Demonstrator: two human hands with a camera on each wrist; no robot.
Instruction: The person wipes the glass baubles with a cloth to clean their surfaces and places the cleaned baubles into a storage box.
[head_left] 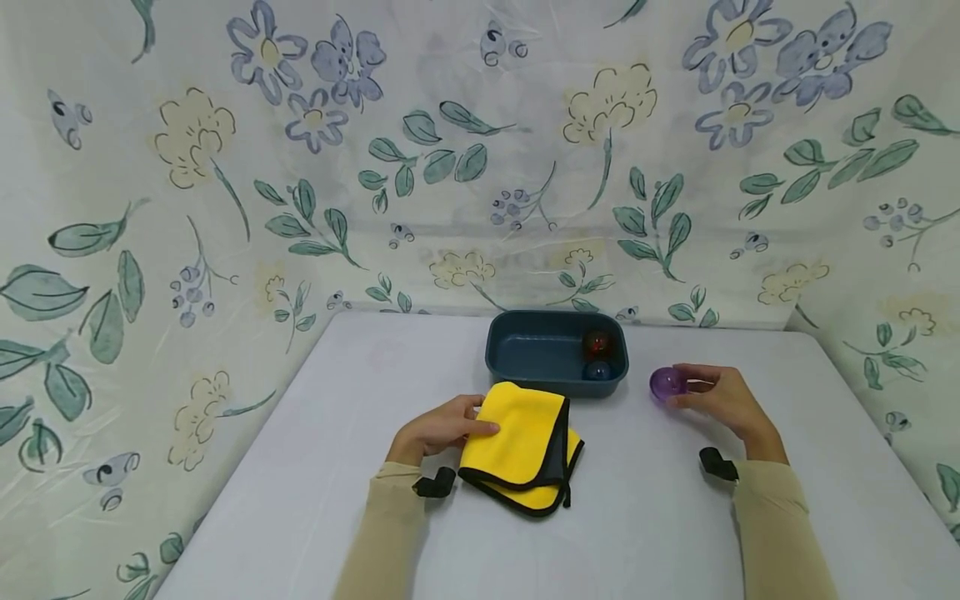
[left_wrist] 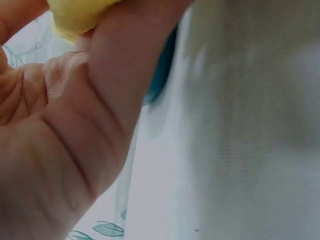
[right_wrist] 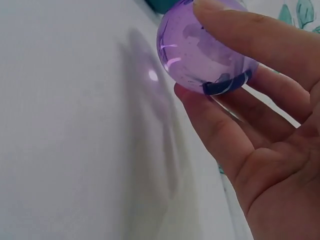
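My left hand [head_left: 441, 425] pinches the left edge of a folded yellow cloth [head_left: 521, 433] with black trim and a grey underside. A bit of the same yellow cloth [left_wrist: 82, 15] shows between thumb and fingers in the left wrist view. Between its thumb and fingertips, my right hand [head_left: 723, 402] holds a clear purple ball [head_left: 667, 383], right of a dark blue tray. Seen from the right wrist, the purple ball [right_wrist: 205, 50] is see-through and sits close over the white surface. The cloth overlaps the tray's front left edge in the head view.
The dark blue rectangular tray [head_left: 536, 387] stands toward the back of the white table [head_left: 360, 375]. Inside its right end lie a red ball [head_left: 597, 343] and a dark blue ball [head_left: 597, 371]. Flower-patterned fabric [head_left: 465, 192] rises behind the table and along its sides.
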